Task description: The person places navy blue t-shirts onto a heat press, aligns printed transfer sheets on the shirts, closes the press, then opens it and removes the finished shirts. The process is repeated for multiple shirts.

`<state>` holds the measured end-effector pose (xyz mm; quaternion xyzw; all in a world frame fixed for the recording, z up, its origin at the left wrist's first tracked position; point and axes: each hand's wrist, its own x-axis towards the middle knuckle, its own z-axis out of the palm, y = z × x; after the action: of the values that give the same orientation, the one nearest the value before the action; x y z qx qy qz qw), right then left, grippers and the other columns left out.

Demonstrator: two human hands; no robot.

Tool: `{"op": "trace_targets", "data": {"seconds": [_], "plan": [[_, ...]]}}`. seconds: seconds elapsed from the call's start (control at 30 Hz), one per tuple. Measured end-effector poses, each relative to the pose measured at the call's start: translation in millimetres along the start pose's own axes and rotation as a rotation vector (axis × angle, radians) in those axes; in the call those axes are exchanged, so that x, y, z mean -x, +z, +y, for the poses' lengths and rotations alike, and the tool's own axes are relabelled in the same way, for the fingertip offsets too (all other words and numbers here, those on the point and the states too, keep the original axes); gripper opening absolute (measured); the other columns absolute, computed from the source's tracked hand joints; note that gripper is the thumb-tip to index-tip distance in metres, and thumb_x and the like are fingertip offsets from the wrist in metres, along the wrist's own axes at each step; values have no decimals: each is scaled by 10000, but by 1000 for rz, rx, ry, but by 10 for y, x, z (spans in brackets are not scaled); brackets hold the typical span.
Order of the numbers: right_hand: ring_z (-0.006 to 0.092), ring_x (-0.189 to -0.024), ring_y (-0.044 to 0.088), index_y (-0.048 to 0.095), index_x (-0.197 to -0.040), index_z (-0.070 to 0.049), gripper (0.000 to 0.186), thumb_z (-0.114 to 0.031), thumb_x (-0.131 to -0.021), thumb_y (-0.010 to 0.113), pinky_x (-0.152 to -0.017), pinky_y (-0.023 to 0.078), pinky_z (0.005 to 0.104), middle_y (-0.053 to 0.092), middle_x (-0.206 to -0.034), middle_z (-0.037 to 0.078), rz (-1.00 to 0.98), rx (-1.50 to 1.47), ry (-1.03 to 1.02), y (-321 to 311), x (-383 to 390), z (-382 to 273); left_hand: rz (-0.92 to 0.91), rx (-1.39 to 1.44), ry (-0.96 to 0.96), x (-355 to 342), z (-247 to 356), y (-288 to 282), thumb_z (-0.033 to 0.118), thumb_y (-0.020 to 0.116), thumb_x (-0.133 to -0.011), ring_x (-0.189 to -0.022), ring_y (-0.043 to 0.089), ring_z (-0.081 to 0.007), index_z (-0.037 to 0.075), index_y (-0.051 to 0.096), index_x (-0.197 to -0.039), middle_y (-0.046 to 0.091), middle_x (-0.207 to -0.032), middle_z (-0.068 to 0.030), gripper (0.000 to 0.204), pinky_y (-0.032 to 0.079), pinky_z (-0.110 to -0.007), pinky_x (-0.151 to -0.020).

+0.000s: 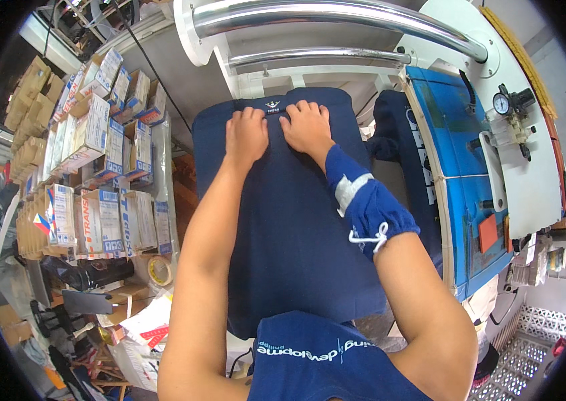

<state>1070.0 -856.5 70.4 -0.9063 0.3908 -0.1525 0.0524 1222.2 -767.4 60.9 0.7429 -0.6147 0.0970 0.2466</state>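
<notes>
A dark navy garment (pixel 296 254), likely a shirt, is spread over a long flat board with rounded far corners. Near its far edge is a small white-printed mark (pixel 272 107). To the left of that mark, my left hand (pixel 246 136) rests palm down on the cloth, fingers pointing away from me. My right hand (pixel 308 127) lies just right of the mark, its fingers a little spread over the far end of the fabric. Both hands press on the cloth and hold nothing else that shows. A blue sleeve cover (pixel 363 204) with a white drawstring covers my right forearm.
A white machine frame with thick chrome bars (pixel 336 17) crosses beyond the board. To the right stand a blue panel (pixel 460 174), more dark cloth (pixel 400 127) and a pressure gauge (pixel 501 102). Stacked open cartons (pixel 89 140) and a tape roll (pixel 160 271) are at left.
</notes>
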Motion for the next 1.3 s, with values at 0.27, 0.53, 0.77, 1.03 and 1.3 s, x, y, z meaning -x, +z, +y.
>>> {"op": "trace_targets", "data": {"seconds": [0.27,0.53,0.77,1.03,1.3], "plan": [[417,-1318,554,653,-1348,-100,560,-529,-1023,499,-1136,335,652,617,-1386,195,-48,246,398,-551,265,988,-100,-175,-426,667,-1277,-712,312,526,-1053,-1166,627,-432,60,691,-1250,699,-1219,-183,361,471,-522,-1022],[403,-1293,615,585,-1418,42,717,-571,-1087,416,-1103,442,437,677,-1309,285,-213,-590,685,-717,3264,992,-296,1393,-1165,3527,-127,-1263,582,391,-1106,-1134,669,-172,26,639,-1376,685,-1340,-94,666,511,-302,-978],[208,-1096,694,640,-1341,43,447,-321,-1087,582,-965,536,338,722,-1231,126,-208,-1247,1009,-986,4462,1277,-275,1388,-1299,4703,-110,-1648,233,694,-1024,-994,695,-145,49,699,-1162,741,-1129,-55,231,559,-313,-889],[140,-1013,626,696,-1248,-22,305,-249,-1055,629,-881,489,285,707,-1125,34,-101,-1126,999,-950,4615,1402,-284,1438,-1228,4929,-224,-1645,300,644,-1048,-1013,687,-160,44,607,-1356,722,-1192,-36,403,545,-329,-878],[178,-1018,687,696,-1228,33,331,-243,-1089,577,-920,532,323,743,-1137,132,-371,-1167,924,-872,4497,1568,-178,1387,-1204,4894,83,-1460,241,627,-1068,-881,678,-127,27,704,-1145,743,-1000,-7,241,527,-273,-829]]}}
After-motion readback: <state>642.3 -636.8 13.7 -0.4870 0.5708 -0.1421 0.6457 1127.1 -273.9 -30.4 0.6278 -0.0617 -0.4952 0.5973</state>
